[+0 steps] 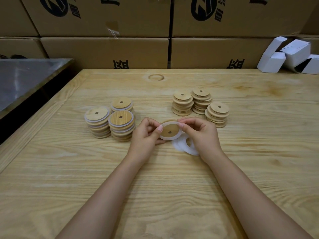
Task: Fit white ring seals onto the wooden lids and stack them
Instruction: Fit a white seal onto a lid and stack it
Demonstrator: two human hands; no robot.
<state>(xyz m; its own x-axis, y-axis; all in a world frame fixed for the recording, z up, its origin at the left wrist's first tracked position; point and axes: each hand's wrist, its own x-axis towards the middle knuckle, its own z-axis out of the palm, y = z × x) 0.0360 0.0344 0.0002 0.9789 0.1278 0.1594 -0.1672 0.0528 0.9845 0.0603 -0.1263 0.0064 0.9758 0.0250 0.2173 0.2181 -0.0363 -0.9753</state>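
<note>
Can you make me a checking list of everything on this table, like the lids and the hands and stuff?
Surface: pale wooden table, with a round mark near its far edge.
Job's things: held lid with a white ring seal around it; three sealed stacks at left; three bare stacks at right; loose rings on the table, partly under the right hand.
Clutter: white cartons at far right.
Hands: left hand and right hand both pinch the held lid at its rim.
Cables: nothing seen.
Surroundings: cardboard boxes behind; metal surface at left.
</note>
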